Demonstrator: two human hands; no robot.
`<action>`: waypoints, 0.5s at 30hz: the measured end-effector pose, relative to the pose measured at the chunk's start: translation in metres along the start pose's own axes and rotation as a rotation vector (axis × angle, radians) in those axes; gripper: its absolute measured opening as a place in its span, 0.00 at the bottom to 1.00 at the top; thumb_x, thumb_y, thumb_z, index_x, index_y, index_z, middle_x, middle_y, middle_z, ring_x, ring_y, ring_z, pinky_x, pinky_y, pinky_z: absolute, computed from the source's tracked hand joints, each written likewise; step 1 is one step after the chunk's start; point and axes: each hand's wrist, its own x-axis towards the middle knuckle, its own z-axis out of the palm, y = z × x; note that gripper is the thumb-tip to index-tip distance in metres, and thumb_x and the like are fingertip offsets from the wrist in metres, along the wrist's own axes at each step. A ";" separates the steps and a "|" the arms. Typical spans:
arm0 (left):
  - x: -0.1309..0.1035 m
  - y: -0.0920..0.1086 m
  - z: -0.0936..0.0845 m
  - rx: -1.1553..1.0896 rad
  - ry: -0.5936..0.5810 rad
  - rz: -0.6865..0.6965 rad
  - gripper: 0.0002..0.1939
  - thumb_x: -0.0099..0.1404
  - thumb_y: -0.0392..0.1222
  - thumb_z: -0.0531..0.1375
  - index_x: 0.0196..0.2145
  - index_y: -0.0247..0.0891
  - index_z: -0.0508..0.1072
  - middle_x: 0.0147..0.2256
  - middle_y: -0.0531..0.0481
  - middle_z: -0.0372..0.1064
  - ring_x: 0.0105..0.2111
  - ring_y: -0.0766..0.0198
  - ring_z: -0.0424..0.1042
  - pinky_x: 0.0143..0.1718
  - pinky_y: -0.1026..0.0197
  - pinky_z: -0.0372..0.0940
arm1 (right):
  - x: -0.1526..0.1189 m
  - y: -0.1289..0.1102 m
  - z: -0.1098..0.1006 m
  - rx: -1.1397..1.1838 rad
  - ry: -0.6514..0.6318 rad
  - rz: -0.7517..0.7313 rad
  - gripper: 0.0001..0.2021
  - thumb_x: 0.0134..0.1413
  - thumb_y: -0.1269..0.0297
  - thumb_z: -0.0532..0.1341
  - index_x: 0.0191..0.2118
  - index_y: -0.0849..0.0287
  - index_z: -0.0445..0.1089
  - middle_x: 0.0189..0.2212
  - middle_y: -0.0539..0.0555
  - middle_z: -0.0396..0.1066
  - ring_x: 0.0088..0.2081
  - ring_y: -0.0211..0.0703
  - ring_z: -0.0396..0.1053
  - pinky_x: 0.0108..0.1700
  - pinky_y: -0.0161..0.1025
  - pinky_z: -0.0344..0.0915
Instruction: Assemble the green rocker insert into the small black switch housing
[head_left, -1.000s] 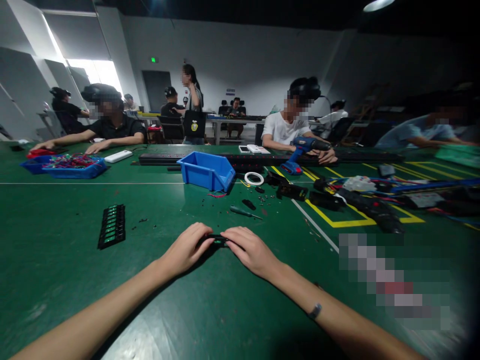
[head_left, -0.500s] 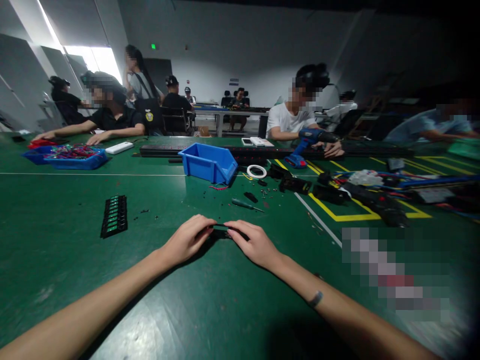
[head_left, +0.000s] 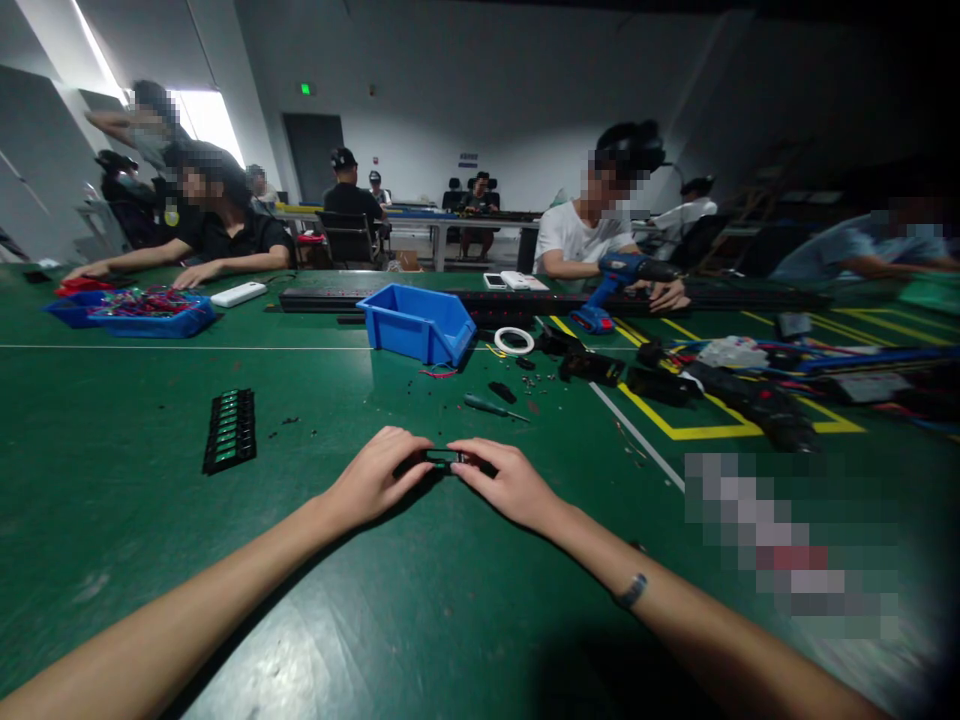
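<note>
My left hand (head_left: 373, 480) and right hand (head_left: 504, 482) meet over a small black part (head_left: 442, 461) that rests on the green table (head_left: 112, 520), near the middle of the near side; my fingertips are pinched on its two ends, the left hand on its left end and the right on its right, with a glint of green showing between them. I can read no writing on the part; it is too small and mostly covered. Just beyond my right hand lies a screwdriver (head_left: 491, 406) with dark specks scattered about it, and farther off stands a blue bin (head_left: 416, 325) with a white ring (head_left: 514, 341) to its right. To the left, well apart from my hands, lies a black strip of green-lit slots (head_left: 229, 430), with bare green table between it and me. Right of my hands a white line and yellow lines run across the table, and beyond them a clutter of black tools and cables (head_left: 750, 385). At the far edge a person in a white shirt holds a blue drill (head_left: 611, 285). A green sign glows above the far door, unreadable.
</note>
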 end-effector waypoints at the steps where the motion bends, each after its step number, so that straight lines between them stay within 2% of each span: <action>1: 0.000 0.000 0.000 0.003 -0.004 0.000 0.13 0.73 0.45 0.57 0.52 0.38 0.70 0.41 0.44 0.73 0.42 0.57 0.69 0.46 0.54 0.64 | 0.000 0.000 0.000 -0.004 -0.010 -0.006 0.13 0.68 0.62 0.61 0.54 0.55 0.73 0.40 0.55 0.76 0.39 0.45 0.74 0.44 0.41 0.70; 6: 0.001 0.000 0.001 0.026 -0.029 0.005 0.15 0.73 0.47 0.58 0.53 0.38 0.70 0.41 0.44 0.73 0.41 0.57 0.69 0.45 0.54 0.63 | 0.002 -0.001 -0.001 -0.014 -0.046 -0.032 0.12 0.68 0.63 0.61 0.54 0.55 0.74 0.41 0.55 0.76 0.41 0.45 0.73 0.46 0.42 0.69; 15: 0.004 0.003 0.000 0.076 -0.079 -0.011 0.13 0.74 0.46 0.55 0.49 0.37 0.73 0.37 0.45 0.70 0.39 0.58 0.67 0.43 0.54 0.60 | 0.002 0.002 0.001 -0.022 -0.047 -0.037 0.12 0.68 0.63 0.62 0.53 0.56 0.74 0.39 0.55 0.74 0.40 0.44 0.73 0.44 0.40 0.68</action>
